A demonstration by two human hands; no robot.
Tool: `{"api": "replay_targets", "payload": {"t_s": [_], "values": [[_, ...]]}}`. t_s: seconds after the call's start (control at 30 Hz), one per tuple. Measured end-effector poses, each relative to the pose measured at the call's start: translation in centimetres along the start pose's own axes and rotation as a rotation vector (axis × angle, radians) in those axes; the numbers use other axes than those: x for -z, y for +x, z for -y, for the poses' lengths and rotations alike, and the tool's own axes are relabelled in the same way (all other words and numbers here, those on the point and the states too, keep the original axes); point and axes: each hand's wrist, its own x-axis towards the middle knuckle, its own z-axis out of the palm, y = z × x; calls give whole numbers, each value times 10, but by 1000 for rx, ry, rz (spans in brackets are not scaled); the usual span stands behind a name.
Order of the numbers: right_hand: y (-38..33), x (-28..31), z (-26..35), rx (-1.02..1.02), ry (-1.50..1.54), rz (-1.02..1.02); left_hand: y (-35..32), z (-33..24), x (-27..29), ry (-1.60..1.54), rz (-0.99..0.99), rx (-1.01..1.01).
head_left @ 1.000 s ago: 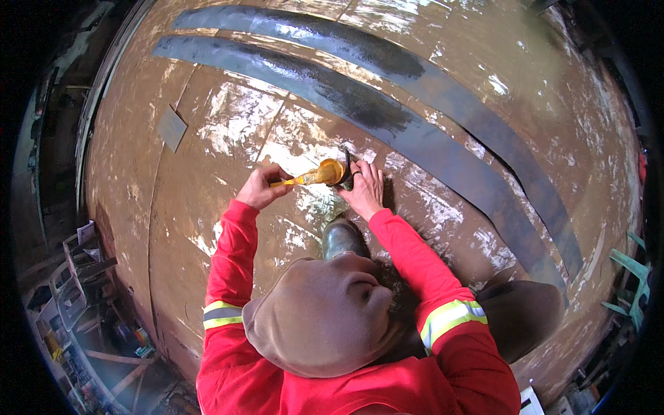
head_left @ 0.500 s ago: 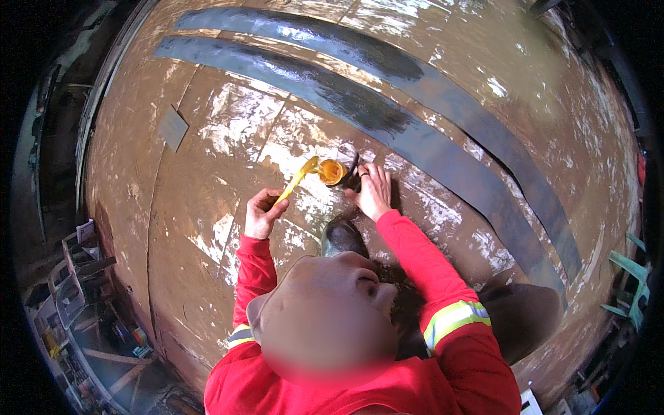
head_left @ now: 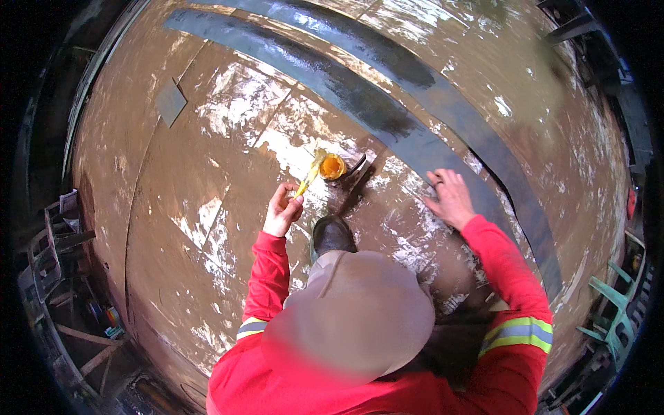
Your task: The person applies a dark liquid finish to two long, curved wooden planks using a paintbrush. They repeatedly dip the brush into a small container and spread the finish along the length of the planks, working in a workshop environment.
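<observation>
My left hand [head_left: 282,211] is closed around the yellow handle of a brush [head_left: 301,187]. The brush's smeared far end lies against the rim of a small round pot [head_left: 333,167] with amber liquid inside. A dark curved handle [head_left: 355,166] sticks out from the pot's right side. My right hand [head_left: 451,198] is apart from the pot, fingers spread over the near edge of a long dark strip [head_left: 387,124]. Nothing shows in that hand; whether its fingertips touch the strip I cannot tell. Parts of the strip look wet and glossy.
A second long dark strip [head_left: 443,93] runs alongside, farther off. On the brown, white-smeared surface [head_left: 187,152] lies a small grey square plate [head_left: 171,103] at the left. My boot [head_left: 333,235] stands just below the pot. A green plastic chair [head_left: 619,304] is at the far right.
My right hand has let go beside the pot and moved right to the near strip. The left hand has shifted slightly right, still holding the brush. The head view has shifted a little.
</observation>
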Motion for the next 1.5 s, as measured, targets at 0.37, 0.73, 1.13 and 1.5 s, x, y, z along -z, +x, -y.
{"api": "replay_targets", "payload": {"t_s": [0.37,0.73,1.13,1.5], "values": [[-126,34,-93,-128,-27,487,-21,-56,-12,68,-89,6],[-151,-29,-112,-166,-44,467,-60,-245,-93,511,-235,-560],[-187,-35,-160,-9,48,462,89,-31,-270,914,516,-282],[-200,-50,-154,-87,78,365,173,-49,-269,2183,-9,-454]]}}
